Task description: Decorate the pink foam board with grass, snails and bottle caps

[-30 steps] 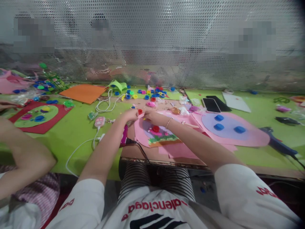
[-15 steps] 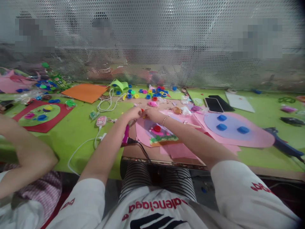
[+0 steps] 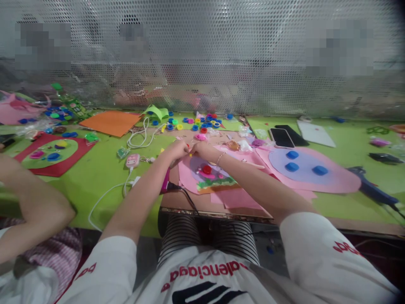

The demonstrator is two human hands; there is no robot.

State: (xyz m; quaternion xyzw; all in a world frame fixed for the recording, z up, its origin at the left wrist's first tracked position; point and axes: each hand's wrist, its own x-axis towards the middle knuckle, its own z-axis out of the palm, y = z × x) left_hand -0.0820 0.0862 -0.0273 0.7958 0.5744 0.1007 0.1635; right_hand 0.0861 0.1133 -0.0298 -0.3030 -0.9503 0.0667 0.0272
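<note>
My left hand (image 3: pixel 179 149) and my right hand (image 3: pixel 202 150) meet over the upper left part of a pink and lilac paper piece (image 3: pixel 187 175), fingers closed. Specks of red and yellow show between the fingertips; what they pinch is too small to name. On the paper piece sit a red cap (image 3: pixel 206 169), small pink bits and a green strip (image 3: pixel 217 182) along its lower edge. Beside my left forearm lies a magenta tool (image 3: pixel 165 181) with a black cord, partly hidden by the arm.
Loose plastic rings (image 3: pixel 207 123) lie at the back. To the right are a phone (image 3: pixel 282 138), a pink and lilac paper oval (image 3: pixel 335 181) with blue caps and a dark blue glue gun (image 3: pixel 375 190). A neighbour's arm (image 3: pixel 38 194) rests at left, near a red paper sheet (image 3: pixel 57 168).
The view has shifted slightly, so things sit a little further left. Both hands stay together over the paper piece, with only small finger movement.
</note>
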